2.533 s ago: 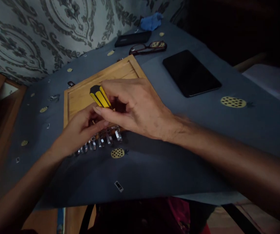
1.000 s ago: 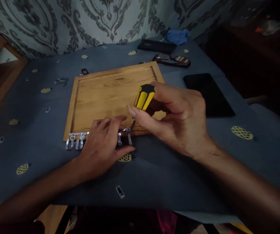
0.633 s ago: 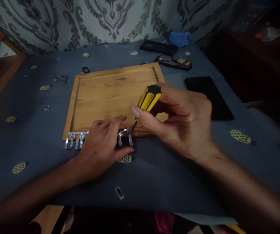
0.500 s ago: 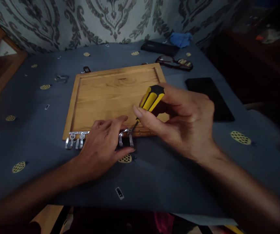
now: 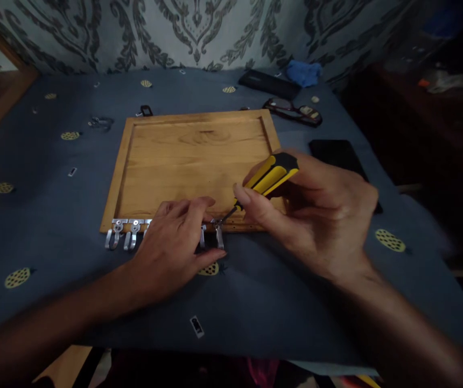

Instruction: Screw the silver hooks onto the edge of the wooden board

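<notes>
Grip [image 5: 324, 215] around screwdriver [image 5: 269, 177] at board's rim [image 5: 237, 227]

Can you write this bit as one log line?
left hand: over metal hooks, near edge of wooden board | right hand: holding yellow screwdriver, tilted | tip: at rightmost hook

I receive the scene in dim, cool light, and I cannot tell its source. The wooden board [image 5: 199, 161] looks brightest; the metal hooks [image 5: 119, 226] give small glints. Under the right forearm [image 5: 401, 312], the table [image 5: 255, 318] carries soft shadow. The right background [image 5: 421, 124] is nearly black. My edges look stretched and blurred.
</notes>
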A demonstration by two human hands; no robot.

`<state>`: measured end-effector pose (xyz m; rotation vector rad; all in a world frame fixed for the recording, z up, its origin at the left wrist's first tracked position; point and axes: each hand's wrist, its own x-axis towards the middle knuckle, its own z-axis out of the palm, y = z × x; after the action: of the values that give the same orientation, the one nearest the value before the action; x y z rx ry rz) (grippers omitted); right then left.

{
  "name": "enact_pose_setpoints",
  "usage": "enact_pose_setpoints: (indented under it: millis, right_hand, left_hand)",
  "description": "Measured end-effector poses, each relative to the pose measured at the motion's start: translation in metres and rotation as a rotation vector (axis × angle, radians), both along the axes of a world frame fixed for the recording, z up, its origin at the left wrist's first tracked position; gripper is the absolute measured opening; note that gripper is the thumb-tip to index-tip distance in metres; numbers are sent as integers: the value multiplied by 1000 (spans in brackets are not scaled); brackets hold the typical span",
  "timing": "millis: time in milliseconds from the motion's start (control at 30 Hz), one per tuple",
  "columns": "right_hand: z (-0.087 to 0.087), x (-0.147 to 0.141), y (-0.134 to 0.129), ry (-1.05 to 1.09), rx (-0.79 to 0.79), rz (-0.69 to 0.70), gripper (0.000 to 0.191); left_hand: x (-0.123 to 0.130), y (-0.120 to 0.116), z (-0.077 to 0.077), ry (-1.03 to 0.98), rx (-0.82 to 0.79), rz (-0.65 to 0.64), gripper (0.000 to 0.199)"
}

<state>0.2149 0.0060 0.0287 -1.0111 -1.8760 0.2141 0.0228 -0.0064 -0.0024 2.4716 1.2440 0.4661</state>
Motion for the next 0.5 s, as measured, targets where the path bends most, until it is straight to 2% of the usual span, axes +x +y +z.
enact_pose_setpoints:
  millis: [133, 333, 500]
  right_hand:
    - [0, -1, -2, 45, -55, -21, 17]
    - [7, -1, -10, 52, 19, -141, 16]
    - [4, -2, -9, 96, -20, -83, 16]
  left_hand:
    - [0, 0, 1, 11, -12, 5, 65]
    - [-2, -1, 1, 9, 29, -16, 59]
    - [-2, 0, 0, -1, 40, -16, 60]
